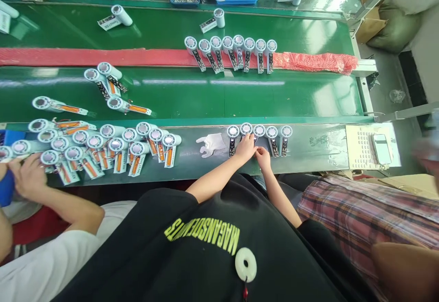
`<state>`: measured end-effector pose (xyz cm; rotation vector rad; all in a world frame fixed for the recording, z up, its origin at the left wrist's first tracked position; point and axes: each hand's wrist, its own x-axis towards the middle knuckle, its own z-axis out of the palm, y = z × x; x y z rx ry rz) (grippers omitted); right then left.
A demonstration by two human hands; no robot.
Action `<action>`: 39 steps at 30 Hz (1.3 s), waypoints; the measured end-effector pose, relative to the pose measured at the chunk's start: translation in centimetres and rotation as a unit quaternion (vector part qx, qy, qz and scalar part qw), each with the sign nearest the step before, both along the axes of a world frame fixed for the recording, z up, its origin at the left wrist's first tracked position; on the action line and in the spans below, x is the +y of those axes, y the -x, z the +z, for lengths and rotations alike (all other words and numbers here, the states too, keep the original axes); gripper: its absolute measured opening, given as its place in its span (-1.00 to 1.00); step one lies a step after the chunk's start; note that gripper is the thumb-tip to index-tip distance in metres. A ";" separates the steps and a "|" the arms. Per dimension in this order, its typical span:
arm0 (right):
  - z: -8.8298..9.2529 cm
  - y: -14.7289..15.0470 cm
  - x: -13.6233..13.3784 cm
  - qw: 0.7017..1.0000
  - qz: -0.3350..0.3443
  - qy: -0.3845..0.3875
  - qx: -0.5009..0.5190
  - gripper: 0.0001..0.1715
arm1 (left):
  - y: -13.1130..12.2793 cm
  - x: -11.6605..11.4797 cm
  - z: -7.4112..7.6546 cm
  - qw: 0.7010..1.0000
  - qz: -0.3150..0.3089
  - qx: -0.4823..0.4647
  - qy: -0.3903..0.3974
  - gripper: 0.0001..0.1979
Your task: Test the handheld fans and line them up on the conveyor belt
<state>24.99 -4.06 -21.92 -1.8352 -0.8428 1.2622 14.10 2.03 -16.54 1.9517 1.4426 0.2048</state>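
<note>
A short row of light-blue handheld fans with black circuit boards on their handles stands on the grey bench in front of me. My left hand (245, 148) reaches over the handles of the second fan (246, 128) and third fan (259, 131), its fingers closed at the third one's handle. Fingertips of my right hand (263, 158) are pinched together close by, near that handle's lower end; what they pinch is hidden. To the right are two more fans (272, 132), and one fan (233, 132) is on the left. A white glove (211, 144) lies left of the row.
Many fans with orange parts (118, 144) crowd the bench at left, beside a co-worker's hand (29, 178). A green conveyor (192, 94) runs beyond, with a red strip (147, 57) and another row of fans (227, 42). A phone (382, 149) lies far right.
</note>
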 end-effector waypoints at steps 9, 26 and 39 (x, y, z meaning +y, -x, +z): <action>0.4 0.1 -0.5 0.998 -0.001 -0.014 0.055 -0.72 | -0.5 0.1 -0.7 0.999 0.011 0.037 -0.031 -0.59; 0.4 -0.5 -0.4 0.997 0.016 -0.005 0.074 -0.72 | -0.8 -0.7 -1.5 0.997 0.042 0.044 -0.051 -0.58; -0.2 -1.4 0.7 0.993 -0.018 0.005 0.113 -0.59 | -0.9 -0.5 -1.1 0.997 0.065 0.026 0.031 -0.54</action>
